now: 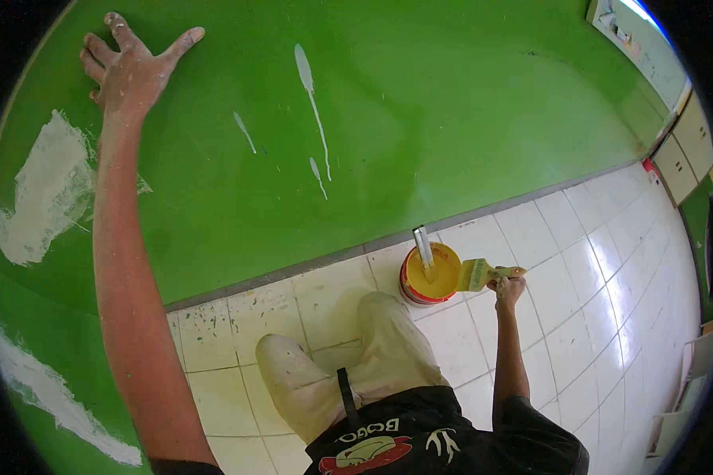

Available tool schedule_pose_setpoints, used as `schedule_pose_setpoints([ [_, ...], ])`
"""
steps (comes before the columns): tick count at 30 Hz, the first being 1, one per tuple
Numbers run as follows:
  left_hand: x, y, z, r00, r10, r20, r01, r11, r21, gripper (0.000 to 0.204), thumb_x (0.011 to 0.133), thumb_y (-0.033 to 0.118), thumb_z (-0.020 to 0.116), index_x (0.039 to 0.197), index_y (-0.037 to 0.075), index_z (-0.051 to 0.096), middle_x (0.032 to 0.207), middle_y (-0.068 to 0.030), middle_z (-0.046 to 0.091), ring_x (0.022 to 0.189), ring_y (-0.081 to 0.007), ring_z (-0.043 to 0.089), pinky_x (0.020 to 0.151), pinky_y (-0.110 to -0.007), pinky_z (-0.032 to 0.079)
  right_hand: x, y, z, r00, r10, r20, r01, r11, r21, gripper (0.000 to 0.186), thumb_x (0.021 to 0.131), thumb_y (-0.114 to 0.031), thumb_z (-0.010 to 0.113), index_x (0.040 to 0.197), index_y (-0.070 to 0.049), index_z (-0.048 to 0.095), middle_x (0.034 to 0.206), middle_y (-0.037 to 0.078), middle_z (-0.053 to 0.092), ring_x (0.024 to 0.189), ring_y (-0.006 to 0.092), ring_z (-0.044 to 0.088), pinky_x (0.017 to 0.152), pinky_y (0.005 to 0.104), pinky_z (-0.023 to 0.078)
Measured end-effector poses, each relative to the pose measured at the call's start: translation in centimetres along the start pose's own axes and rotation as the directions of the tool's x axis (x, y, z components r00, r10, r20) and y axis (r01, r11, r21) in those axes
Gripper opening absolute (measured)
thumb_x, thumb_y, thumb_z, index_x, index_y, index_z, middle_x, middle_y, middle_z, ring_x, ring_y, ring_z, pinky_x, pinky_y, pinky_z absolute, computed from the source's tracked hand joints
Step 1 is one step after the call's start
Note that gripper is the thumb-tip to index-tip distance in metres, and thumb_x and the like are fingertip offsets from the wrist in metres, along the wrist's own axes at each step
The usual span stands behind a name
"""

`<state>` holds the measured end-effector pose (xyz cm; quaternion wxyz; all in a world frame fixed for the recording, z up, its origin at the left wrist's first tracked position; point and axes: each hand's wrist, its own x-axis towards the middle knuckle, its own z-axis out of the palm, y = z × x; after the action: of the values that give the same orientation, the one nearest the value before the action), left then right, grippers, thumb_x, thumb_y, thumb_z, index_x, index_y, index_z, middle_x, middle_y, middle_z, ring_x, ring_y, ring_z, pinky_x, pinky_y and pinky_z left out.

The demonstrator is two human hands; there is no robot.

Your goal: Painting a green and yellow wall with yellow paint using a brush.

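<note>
Paintbrush (475,275), pinched in right hand (509,288) beside bucket (405,279), seems mid-loading; next likely needs drip-free lifting; left hand (135,73) splays near wall's (467,103) left edge.

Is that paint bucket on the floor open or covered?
Open: no lid covers the bucket; yellow paint shows inside its rim, and a narrow tool leans in it.

left hand (133,77) — extended, splayed wide | right hand (509,288) — closed in a grip
</note>
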<state>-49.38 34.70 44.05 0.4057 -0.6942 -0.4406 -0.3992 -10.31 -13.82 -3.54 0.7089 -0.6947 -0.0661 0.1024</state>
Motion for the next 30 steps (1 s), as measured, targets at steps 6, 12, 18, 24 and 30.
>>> schedule_pose_setpoints([
  [6, 0.0, 2.8, -2.5, 0.984, -0.1, -0.148, 0.078, 0.986, -0.15, 0.13, 0.062, 0.09, 0.049, 0.15, 0.005, 0.007, 0.15, -0.033, 0.008, 0.138, -0.0501, 0.01, 0.097, -0.072, 0.027, 0.9, 0.9, -0.5, 0.992, -0.071, -0.105, 0.063, 0.995, -0.08, 0.009, 0.074, -0.004, 0.059, 0.076, 0.005, 0.061, 0.073, 0.015, 0.065, 0.06, 0.0224, 0.065, 0.05, 0.0349, 0.058],
  [12, -1.0, 2.7, -6.3, 0.986, -0.159, -0.056, 0.152, 0.981, -0.118, 0.12, 0.068, 0.084, 0.05, 0.151, 0.012, 0.005, 0.152, -0.0281, 0.005, 0.141, -0.0442, 0.01, 0.097, -0.073, 0.028, -1.5, 1.7, 1.1, 0.995, -0.063, -0.082, 0.061, 0.998, -0.027, 0.015, 0.069, 0.002, 0.056, 0.08, 0.005, 0.065, 0.071, 0.012, 0.064, 0.056, 0.0198, 0.064, 0.049, 0.0331, 0.057],
  [18, -0.9, 4.0, -7.4, 0.98, -0.197, 0.012, 0.197, 0.97, -0.145, 0.119, 0.069, 0.074, 0.062, 0.151, 0.012, 0.004, 0.155, -0.0231, 0.003, 0.143, -0.0399, 0.007, 0.094, -0.073, 0.032, -1.2, 0.7, 0.7, 0.994, 0.019, -0.11, -0.004, 0.991, 0.137, 0.015, 0.067, 0.002, 0.053, 0.079, 0.004, 0.061, 0.074, 0.014, 0.064, 0.059, 0.0229, 0.064, 0.047, 0.0339, 0.056],
  [24, -0.8, 3.6, -7.3, 0.971, -0.229, 0.066, 0.235, 0.965, -0.113, 0.121, 0.068, 0.071, 0.065, 0.151, 0.012, -0.001, 0.156, -0.0212, -0.002, 0.143, -0.039, 0.003, 0.095, -0.073, 0.032, -1.3, 1.3, 0.5, 0.973, -0.052, -0.224, 0.074, 0.993, 0.091, 0.012, 0.067, -0.002, 0.059, 0.074, 0.005, 0.066, 0.062, 0.011, 0.063, 0.054, 0.0203, 0.064, 0.045, 0.0322, 0.053],
  [30, -0.9, 4.2, -7.2, 0.974, -0.216, 0.068, 0.223, 0.967, -0.126, 0.122, 0.068, 0.071, 0.065, 0.151, 0.012, -0.002, 0.156, -0.0201, -0.003, 0.144, -0.0387, 0.003, 0.095, -0.072, 0.032, -0.2, 3.8, -0.2, 0.98, 0.035, -0.197, 0.006, 0.979, 0.201, 0.012, 0.066, 0.005, 0.057, 0.075, 0.007, 0.065, 0.071, 0.014, 0.065, 0.055, 0.0239, 0.066, 0.051, 0.0373, 0.059],
])
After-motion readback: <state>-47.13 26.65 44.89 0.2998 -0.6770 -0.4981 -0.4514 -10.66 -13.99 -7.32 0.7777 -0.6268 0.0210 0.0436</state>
